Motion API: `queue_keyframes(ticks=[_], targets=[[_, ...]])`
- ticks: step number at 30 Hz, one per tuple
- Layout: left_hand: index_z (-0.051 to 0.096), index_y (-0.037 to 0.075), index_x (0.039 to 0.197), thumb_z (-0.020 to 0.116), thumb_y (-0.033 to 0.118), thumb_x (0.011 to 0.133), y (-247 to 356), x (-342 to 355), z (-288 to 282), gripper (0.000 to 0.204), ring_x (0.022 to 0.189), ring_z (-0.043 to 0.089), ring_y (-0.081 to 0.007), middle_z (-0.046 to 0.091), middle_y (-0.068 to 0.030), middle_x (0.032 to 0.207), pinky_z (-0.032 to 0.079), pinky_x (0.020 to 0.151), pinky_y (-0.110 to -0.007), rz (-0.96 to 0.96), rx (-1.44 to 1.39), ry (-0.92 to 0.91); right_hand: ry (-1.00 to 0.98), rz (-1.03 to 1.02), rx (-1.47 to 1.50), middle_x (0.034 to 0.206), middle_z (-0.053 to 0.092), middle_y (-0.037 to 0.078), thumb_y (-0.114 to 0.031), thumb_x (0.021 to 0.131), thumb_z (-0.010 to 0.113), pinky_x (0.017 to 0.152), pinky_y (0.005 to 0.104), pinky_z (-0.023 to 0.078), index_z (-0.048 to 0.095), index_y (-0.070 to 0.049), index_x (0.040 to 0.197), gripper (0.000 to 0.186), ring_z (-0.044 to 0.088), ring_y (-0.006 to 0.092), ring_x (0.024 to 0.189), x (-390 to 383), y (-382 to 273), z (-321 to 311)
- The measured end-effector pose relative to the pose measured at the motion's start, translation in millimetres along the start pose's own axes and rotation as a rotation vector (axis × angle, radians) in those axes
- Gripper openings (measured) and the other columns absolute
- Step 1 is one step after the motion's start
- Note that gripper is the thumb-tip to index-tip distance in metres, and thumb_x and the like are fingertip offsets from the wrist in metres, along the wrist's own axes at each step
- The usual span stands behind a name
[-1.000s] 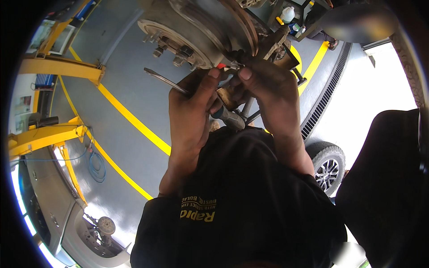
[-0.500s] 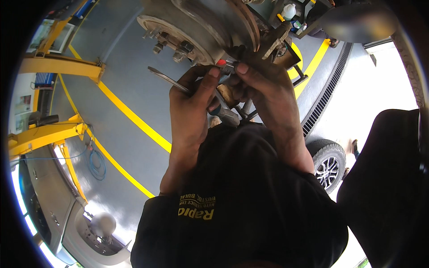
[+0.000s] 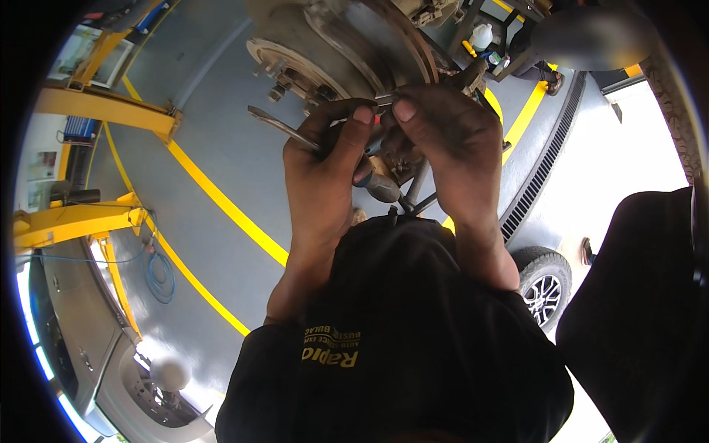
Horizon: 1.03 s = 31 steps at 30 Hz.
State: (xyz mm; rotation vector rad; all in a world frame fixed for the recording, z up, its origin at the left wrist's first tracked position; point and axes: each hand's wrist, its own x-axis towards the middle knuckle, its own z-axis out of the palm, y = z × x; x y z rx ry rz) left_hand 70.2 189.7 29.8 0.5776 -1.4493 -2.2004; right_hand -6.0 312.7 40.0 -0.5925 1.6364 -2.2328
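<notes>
My left hand (image 3: 321, 166) is closed around a screwdriver (image 3: 284, 127). Its flat-tipped metal shaft points out to the left, and its grey-and-blue handle comes out below the palm. Thumb and forefinger of that hand are pinched close to the fingertips of my right hand (image 3: 458, 144). The right thumb and fingers press together on a thin, small metal piece (image 3: 384, 96), mostly covered by the fingers. A bit of red shows between the hands. Just beyond them is a rusty wheel hub with studs (image 3: 284, 63), beside a large brake disc (image 3: 384, 37).
Yellow lift arms (image 3: 111, 111) stand at the left, near a coiled blue hose (image 3: 160, 273) and a raised car (image 3: 88, 317). A wheel with tyre (image 3: 545, 284) lies at right by a floor grate (image 3: 543, 148). A person's shoe (image 3: 554, 83) and a white bottle (image 3: 481, 35) are far right.
The hub and disc sit slightly further right and lower in view. My fingers have shifted on the small piece, and less of it and of the red bit shows. The screwdriver remains in my left hand.
</notes>
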Motion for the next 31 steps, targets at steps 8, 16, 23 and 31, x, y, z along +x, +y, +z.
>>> queue_keyframes(ticks=[8,16,23,31], targets=[[0.070,-0.002,0.108,0.075,0.019,0.097,21,16,4,0.025,0.062,0.045,-0.0026,0.062,0.0018,0.077,0.032,0.052,-0.022,0.165,-0.068,-0.009,-0.053,-0.131,0.013,0.090,0.076,0.010,-0.006,0.096,0.072,0.067,0.0252,0.057,0.072,0.006,0.110,0.018,0.071,0.0131,0.075,32,-12,9],[0.066,-0.003,0.115,0.067,0.018,0.102,5,19,-17,0.025,0.054,0.029,-0.0012,0.041,0.0078,0.069,0.027,0.053,-0.022,0.109,-0.077,0.119,-0.266,-0.034,-0.113,0.095,0.073,0.007,-0.008,0.095,0.073,0.075,0.0268,0.056,0.071,0.002,0.107,0.016,0.070,0.0135,0.086,10,15,-29],[0.062,-0.005,0.117,0.063,0.019,0.104,-7,11,-81,0.027,0.052,0.023,-0.0017,0.030,0.0069,0.064,0.023,0.052,-0.022,0.106,-0.077,0.174,-0.402,0.142,-0.942,0.097,0.074,0.011,-0.012,0.088,0.074,0.081,0.0390,0.058,0.073,-0.008,0.107,0.019,0.073,0.0278,0.093,-18,149,-123],[0.061,-0.004,0.115,0.062,0.018,0.105,-22,9,-87,0.024,0.051,0.024,-0.0025,0.031,0.0048,0.064,0.025,0.051,-0.022,-0.024,-0.007,0.142,-0.306,0.133,-1.525,0.122,0.070,0.015,-0.031,0.081,0.081,0.098,0.0478,0.054,0.073,-0.010,0.112,0.039,0.064,0.0341,0.120,31,301,-158]])
